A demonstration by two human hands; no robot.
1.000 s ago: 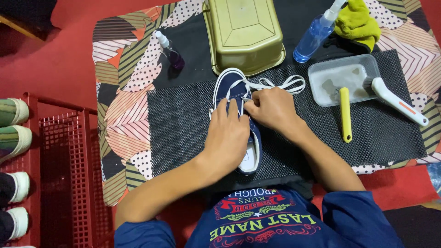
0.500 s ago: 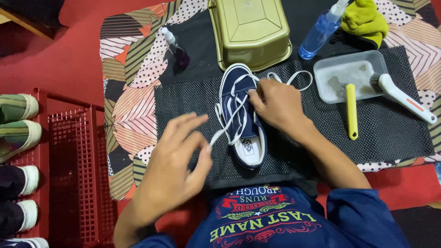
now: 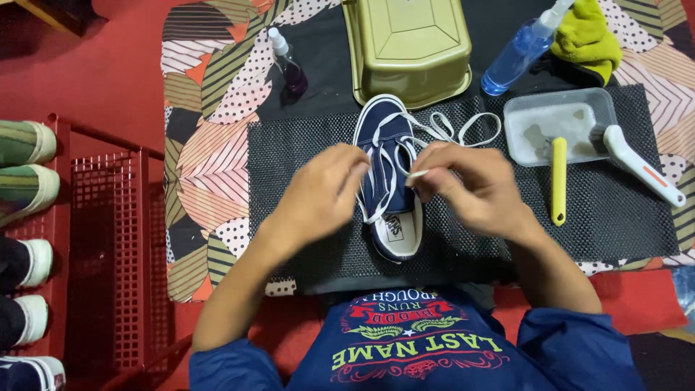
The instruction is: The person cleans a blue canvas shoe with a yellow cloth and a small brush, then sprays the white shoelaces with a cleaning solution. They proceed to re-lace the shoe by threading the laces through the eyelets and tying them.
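Both hands (image 3: 391, 188) pinch white lace (image 3: 441, 130) over navy sneaker (image 3: 387, 181).

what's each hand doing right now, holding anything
Left hand: fingers curled at the white shoelace of the navy canvas sneaker; grip cannot be told.
Right hand: closed, pinching the lace's tip.

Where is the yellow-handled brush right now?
In the head view the yellow-handled brush lies on the black mat to the right of the shoe, its head resting in the clear tray, just beyond the right hand.
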